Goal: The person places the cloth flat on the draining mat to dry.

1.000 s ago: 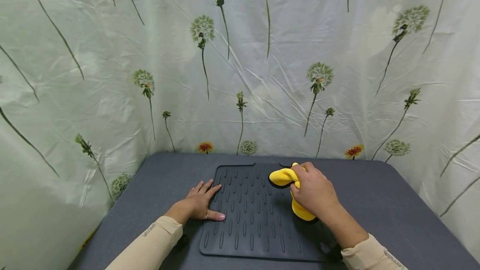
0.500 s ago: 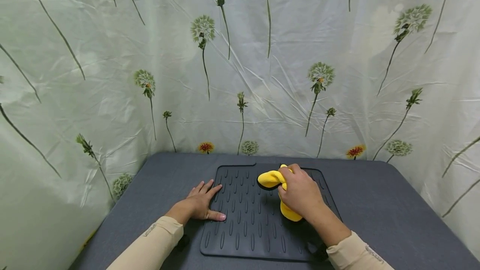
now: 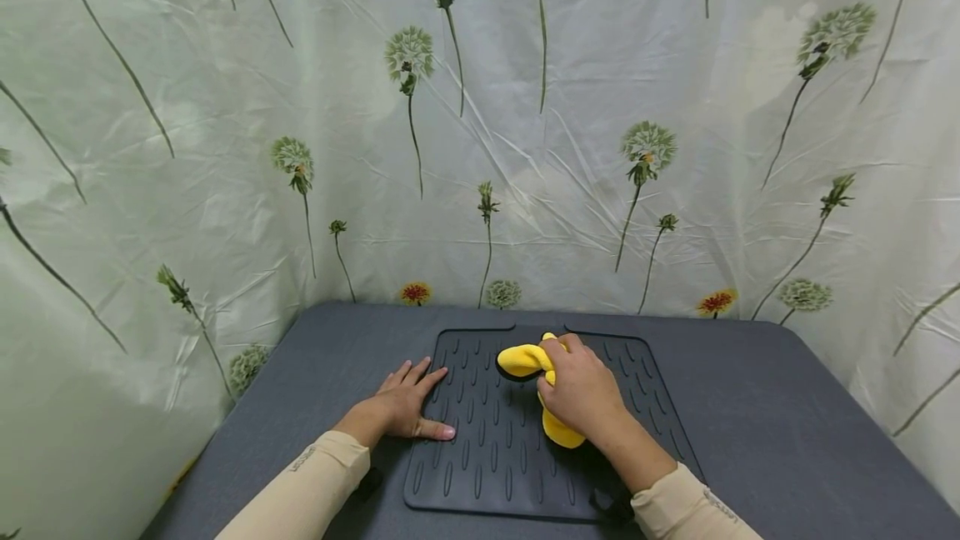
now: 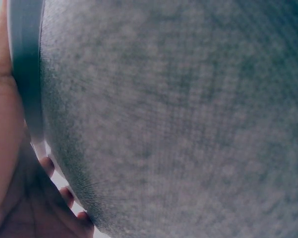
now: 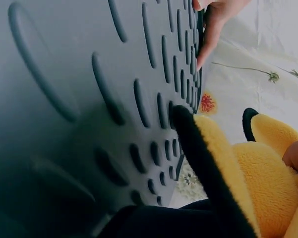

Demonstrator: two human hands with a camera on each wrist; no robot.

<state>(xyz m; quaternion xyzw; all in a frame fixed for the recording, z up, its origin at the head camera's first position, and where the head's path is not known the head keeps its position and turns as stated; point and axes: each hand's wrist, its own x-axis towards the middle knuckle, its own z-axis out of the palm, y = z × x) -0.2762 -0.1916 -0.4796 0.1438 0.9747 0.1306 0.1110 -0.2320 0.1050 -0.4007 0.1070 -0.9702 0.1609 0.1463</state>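
Note:
A black ridged mat (image 3: 480,457) with a raised rim lies flat on the grey table. My left hand (image 3: 405,402) rests on its left edge with the fingers spread. A yellow cloth (image 3: 561,432) with black trim is bunched in my right hand (image 3: 581,382), which grips it over the middle of the mat. In the right wrist view the cloth (image 5: 263,183) appears close up beside the ridges, and the left hand (image 5: 215,25) shows at the mat's far side. The left wrist view holds part of the left palm (image 4: 34,193) and the grey tabletop.
The grey table (image 3: 765,407) extends to both sides of the mat. Behind it hangs a pale curtain (image 3: 570,148) printed with dandelions. A gap breaks the mat's rim at the back.
My right hand has moved left across the mat with the yellow cloth, uncovering the mat's right side. The left hand has stayed in place on the left edge.

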